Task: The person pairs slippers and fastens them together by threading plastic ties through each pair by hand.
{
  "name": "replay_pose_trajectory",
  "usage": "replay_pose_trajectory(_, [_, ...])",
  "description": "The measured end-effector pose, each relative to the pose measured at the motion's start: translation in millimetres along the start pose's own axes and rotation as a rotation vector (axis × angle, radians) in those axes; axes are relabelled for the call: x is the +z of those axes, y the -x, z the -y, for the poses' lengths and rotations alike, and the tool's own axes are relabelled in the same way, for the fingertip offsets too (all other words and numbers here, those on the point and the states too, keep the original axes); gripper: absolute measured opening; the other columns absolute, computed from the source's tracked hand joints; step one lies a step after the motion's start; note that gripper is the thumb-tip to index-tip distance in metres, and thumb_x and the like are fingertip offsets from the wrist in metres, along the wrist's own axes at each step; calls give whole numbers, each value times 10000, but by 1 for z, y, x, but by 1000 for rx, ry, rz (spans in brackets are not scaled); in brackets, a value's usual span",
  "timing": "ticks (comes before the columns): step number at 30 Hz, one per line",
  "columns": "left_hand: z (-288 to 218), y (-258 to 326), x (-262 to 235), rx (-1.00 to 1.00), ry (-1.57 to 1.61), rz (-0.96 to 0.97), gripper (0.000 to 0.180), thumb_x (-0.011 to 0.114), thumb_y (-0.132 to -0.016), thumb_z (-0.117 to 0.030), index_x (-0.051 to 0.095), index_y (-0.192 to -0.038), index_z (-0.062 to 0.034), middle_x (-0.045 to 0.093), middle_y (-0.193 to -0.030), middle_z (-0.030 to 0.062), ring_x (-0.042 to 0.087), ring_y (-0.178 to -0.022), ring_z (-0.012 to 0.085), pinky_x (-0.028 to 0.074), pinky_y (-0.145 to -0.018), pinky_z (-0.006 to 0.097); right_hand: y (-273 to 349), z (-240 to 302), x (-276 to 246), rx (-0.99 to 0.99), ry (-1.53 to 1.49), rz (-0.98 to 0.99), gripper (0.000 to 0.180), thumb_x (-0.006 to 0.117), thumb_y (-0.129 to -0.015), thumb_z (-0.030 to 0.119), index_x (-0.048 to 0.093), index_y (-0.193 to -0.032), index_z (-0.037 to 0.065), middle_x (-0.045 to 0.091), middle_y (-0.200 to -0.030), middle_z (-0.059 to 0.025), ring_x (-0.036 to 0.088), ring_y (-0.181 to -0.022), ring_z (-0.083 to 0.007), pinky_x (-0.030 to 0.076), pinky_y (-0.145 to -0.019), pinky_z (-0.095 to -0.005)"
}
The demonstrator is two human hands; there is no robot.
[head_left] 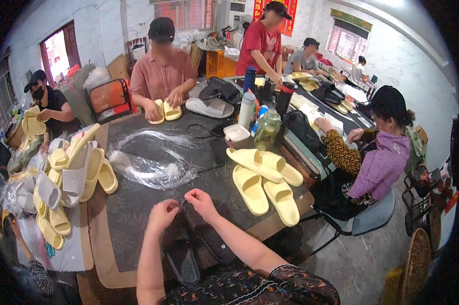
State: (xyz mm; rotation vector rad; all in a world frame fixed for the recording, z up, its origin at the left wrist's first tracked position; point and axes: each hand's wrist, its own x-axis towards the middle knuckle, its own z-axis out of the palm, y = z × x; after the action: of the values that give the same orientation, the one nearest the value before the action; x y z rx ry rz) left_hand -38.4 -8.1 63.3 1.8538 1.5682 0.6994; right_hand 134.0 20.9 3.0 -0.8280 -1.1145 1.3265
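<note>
My left hand (163,213) and my right hand (201,205) are close together over the near side of the dark-topped table (128,229). Both are closed, fingertips pinched and facing each other; whatever they pinch is too small or dark to make out. Just below, between my forearms, lies a dark grey slipper (184,264) with its toe end toward me. A second dark slipper (220,248) rests to its right, partly behind my right forearm. Beyond my hands, crumpled clear plastic bags (153,170) spread over the tabletop. To the right sit several pale yellow slippers (249,190), some stacked.
A heap of yellow and grey slippers (74,175) fills the table's left end. Bottles (246,109), a jar (268,129) and a lidded tub (236,133) stand at the far right. Across the table a person (163,76) handles yellow slippers; another (376,147) sits at right.
</note>
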Motion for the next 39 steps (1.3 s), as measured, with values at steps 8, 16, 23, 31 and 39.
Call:
replay_pose_trajectory(8, [19, -1, 31, 123, 269, 4, 200, 681, -785, -160, 693, -953, -51, 669, -867, 84, 638, -792, 188, 492, -706, 304, 3, 11, -9, 114, -97, -108, 94, 596, -906, 175, 587, -874, 86, 526, -737, 50, 385, -542, -9, 286, -455, -178])
replay_pose_trajectory(16, [29, -6, 36, 200, 352, -137, 133, 665, -794, -93, 688, -894, -8, 670, -797, 64, 621, -749, 139, 485, -697, 271, -2, 17, -7, 127, -271, -99, 85, 592, -913, 163, 586, -882, 84, 565, -781, 34, 366, -528, 3, 258, -439, -168])
replay_pose_trajectory(23, [40, -4, 37, 17, 385, -147, 130, 638, -824, -95, 669, -877, 20, 668, -756, 47, 604, -710, 100, 477, -665, 259, 2, 2, 1, 65, 92, 141, 113, 624, -884, 110, 618, -966, 33, 606, -874, 16, 548, -805, -48, 447, -748, -206])
replay_pose_trajectory(31, [26, 0, 32, 69, 404, -172, 127, 643, -832, -111, 663, -856, 12, 648, -728, 20, 575, -692, 74, 465, -645, 246, -3, -5, 2, 25, 339, 183, 278, 663, -837, 125, 629, -1083, 0, 634, -908, -17, 564, -784, -66, 473, -708, -219])
replay_pose_trajectory(39, [35, -4, 34, 37, 403, -173, 167, 644, -832, -158, 664, -841, 7, 642, -716, 10, 567, -680, 72, 455, -630, 241, -4, -1, -4, 118, 262, 273, 289, 644, -835, 100, 591, -1090, -23, 579, -820, 24, 514, -724, -34, 445, -656, -194])
